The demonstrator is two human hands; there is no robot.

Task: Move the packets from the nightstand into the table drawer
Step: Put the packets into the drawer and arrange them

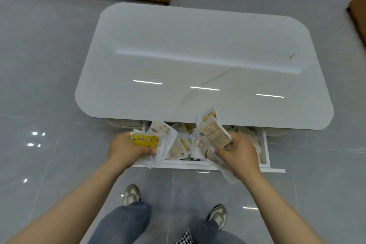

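Bundles of packets (pixel 214 134) clutched in left grip (pixel 126 147) and right grip (pixel 238 154), lower centre, above packet-filled open drawer (pixel 266 150) of white bench (pixel 198 55).

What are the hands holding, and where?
Packets, over the drawer. The left hand grips a bunch, yellow packet on top, by its left end; the right hand grips another bunch around the middle.

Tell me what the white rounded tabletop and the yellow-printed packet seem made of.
White rounded tabletop: probably a glossy stone-look slab; it gives sharp reflections and shows a grey vein. Yellow-printed packet: likely thin plastic film; glossy print, thin flexible edge.
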